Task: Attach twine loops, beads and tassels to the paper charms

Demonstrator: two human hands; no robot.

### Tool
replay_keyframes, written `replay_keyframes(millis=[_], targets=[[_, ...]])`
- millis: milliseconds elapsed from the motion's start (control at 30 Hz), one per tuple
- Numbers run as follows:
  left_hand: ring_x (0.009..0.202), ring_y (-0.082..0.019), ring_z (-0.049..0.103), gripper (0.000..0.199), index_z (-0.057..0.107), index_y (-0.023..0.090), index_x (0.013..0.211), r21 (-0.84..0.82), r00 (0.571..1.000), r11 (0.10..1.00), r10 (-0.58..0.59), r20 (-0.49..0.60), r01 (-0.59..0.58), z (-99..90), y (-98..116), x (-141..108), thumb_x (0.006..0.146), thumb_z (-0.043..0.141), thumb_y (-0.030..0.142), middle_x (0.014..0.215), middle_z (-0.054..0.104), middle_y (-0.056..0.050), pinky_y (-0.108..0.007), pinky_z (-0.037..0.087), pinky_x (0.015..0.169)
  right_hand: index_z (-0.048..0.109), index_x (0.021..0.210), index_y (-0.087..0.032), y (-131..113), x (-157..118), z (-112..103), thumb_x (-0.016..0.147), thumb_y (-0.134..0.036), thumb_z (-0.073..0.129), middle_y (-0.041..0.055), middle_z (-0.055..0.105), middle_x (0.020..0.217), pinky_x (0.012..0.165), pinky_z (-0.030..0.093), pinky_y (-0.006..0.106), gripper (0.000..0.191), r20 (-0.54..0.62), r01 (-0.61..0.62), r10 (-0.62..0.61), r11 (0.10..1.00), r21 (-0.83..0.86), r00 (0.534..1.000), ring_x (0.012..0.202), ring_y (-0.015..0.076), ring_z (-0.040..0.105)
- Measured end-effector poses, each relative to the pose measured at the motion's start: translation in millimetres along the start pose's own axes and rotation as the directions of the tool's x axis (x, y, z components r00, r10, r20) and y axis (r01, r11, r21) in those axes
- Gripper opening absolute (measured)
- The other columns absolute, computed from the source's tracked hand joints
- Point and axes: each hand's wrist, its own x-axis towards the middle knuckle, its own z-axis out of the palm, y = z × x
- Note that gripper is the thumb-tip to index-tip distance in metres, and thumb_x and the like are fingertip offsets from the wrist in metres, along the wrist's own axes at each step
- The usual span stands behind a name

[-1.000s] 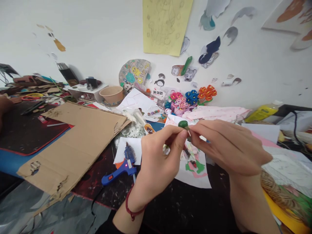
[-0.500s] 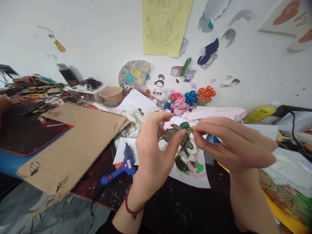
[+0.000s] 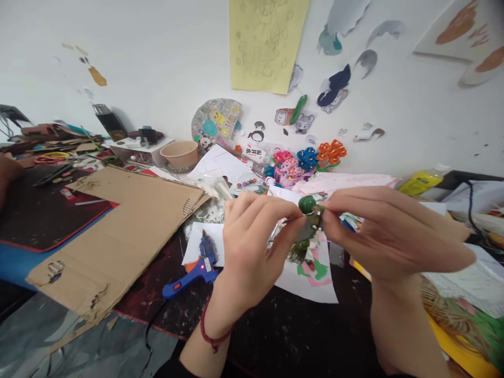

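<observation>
Between my two hands is a small green craft piece [image 3: 307, 205] with a rounded dark green knob on top and a flat greyish-green part below. My left hand [image 3: 255, 247] pinches its left side between thumb and fingers. From the right, my right hand [image 3: 389, 231] closes its thumb and fingertips on the piece's edge; the exact grip is partly hidden. Beneath them lies a white paper sheet [image 3: 291, 286] with green and pink patches and a dark green tuft on it. A blue hot glue gun [image 3: 195, 273] with a lit red light rests left of my left hand.
Cut cardboard [image 3: 134, 226] covers the left of the dark table. Behind stand a paper bowl [image 3: 180, 153], bright beaded flowers [image 3: 307, 160] and a yellow bottle [image 3: 423, 180]. Twine [image 3: 444, 310] lies at the right. Another person's hand [image 3: 8, 176] shows at the far left edge.
My left hand's fingers have come down from a raised position and closed onto the green piece. Both hands have shifted slightly right, and the piece has turned a little.
</observation>
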Motion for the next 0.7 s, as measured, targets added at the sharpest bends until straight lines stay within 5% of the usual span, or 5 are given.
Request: replay_keyframes(millis=[100,267,367,500,700], targets=[[0.082,-0.017,0.064,0.009,0.065,0.02,0.092,0.068,0.999,0.997,0.027,-0.018,-0.026,0.6,0,1,0.091,0.072,0.014,0.087,0.076,-0.001,-0.036,0.044,0.077,0.069,0.093,-0.02,-1,-1,3,0.071,-0.001,0.079,0.0004,0.075,0.077,0.07,0.06,0.029,0.03,-0.035,0.002,-0.003,0.999,-0.043,0.999,0.068,0.0166,0.071],[0.077,-0.018,0.063,0.013,0.066,0.019,0.092,0.271,0.968,0.958,0.154,-0.2,-0.096,4.9,7,0,0.087,0.077,0.022,0.086,0.077,-0.002,-0.036,0.041,0.072,0.07,0.089,-0.018,-5,-1,5,0.074,-0.001,0.078,0.0032,0.074,0.071,0.067,0.059,0.029,0.024,-0.02,0.11,-0.118,0.967,-0.23,0.993,0.063,0.0175,0.07],[0.07,-0.017,0.06,0.011,0.066,0.019,0.084,0.287,0.989,0.953,0.125,-0.079,-0.098,10.3,11,-5,0.091,0.072,0.023,0.076,0.075,0.0,-0.036,0.037,0.067,0.07,0.087,-0.018,-9,1,4,0.078,-0.002,0.077,0.0024,0.073,0.069,0.064,0.059,0.029,0.02,-0.001,0.107,-0.111,0.965,-0.237,0.994,0.06,0.0164,0.068],[0.08,-0.021,0.062,0.008,0.067,0.016,0.096,0.214,0.993,0.977,-0.046,0.108,0.022,20.4,12,-15,0.096,0.063,0.023,0.088,0.076,-0.005,-0.036,0.041,0.072,0.07,0.09,-0.018,-8,2,3,0.076,-0.001,0.077,0.0037,0.076,0.072,0.071,0.059,0.027,0.023,0.017,0.101,-0.1,0.962,-0.253,0.995,0.065,0.0171,0.071],[0.077,-0.016,0.064,0.017,0.062,0.019,0.085,-0.049,0.872,0.91,-0.377,0.311,0.411,12.2,5,-29,0.1,0.057,0.023,0.08,0.072,0.0,-0.03,0.044,0.073,0.069,0.088,-0.014,13,-6,16,0.075,-0.003,0.078,0.0077,0.078,0.074,0.068,0.06,0.031,0.02,-0.029,0.145,-0.161,0.945,-0.292,0.987,0.064,0.0203,0.073]])
